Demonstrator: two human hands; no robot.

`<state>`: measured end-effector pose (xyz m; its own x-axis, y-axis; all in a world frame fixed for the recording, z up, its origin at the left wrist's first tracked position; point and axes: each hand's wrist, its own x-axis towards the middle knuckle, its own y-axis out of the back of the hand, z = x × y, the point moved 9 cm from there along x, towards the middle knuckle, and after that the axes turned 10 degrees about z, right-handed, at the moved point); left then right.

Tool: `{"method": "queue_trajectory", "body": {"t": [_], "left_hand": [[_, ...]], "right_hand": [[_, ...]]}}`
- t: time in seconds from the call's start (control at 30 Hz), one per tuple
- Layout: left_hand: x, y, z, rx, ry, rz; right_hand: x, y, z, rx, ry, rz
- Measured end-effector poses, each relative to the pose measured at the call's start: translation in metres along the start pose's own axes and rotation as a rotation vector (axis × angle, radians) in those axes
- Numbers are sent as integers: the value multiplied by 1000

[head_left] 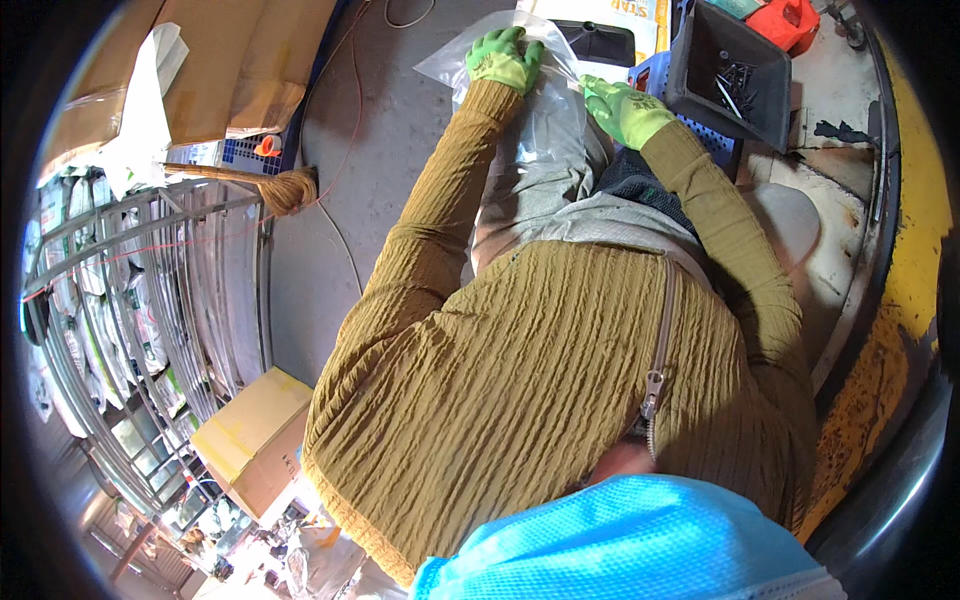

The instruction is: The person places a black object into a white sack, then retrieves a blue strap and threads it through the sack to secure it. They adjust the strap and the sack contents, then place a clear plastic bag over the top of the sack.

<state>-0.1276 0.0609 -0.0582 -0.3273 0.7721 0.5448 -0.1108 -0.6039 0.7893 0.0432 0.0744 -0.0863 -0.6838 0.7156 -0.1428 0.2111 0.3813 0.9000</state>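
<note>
A clear plastic bag (552, 128) lies over my lap and reaches past my knees. My left hand (505, 60), in a green and yellow-green work glove, has its fingers bent over the upper part of the bag and grips the film. At the bag's right edge is my right hand (628, 112), gloved the same way, with its fingertips pinching the film. The bag looks loose and see-through, and I cannot make out anything inside it. Close beside my right hand stands a black plastic bin (690, 95) with small dark, thin pieces in it.
The bin rests on a blue crate (722, 150). A black tray (595, 42) sits beyond my hands, with a red bag (783, 25) at far right. To my left are a straw broom (290, 190), a metal rack (190, 290), cardboard (255, 70) and a cardboard box (255, 440). Cords cross the floor.
</note>
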Motion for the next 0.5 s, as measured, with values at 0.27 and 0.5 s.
{"method": "queue_trajectory", "body": {"t": [0.27, 0.5], "left_hand": [[8, -34, 19, -205, -252, -378], [39, -3, -15, -522, 273, 31]], "right_hand": [[0, -6, -5, 68, 128, 14], [-1, 0, -8, 17, 87, -22]]}}
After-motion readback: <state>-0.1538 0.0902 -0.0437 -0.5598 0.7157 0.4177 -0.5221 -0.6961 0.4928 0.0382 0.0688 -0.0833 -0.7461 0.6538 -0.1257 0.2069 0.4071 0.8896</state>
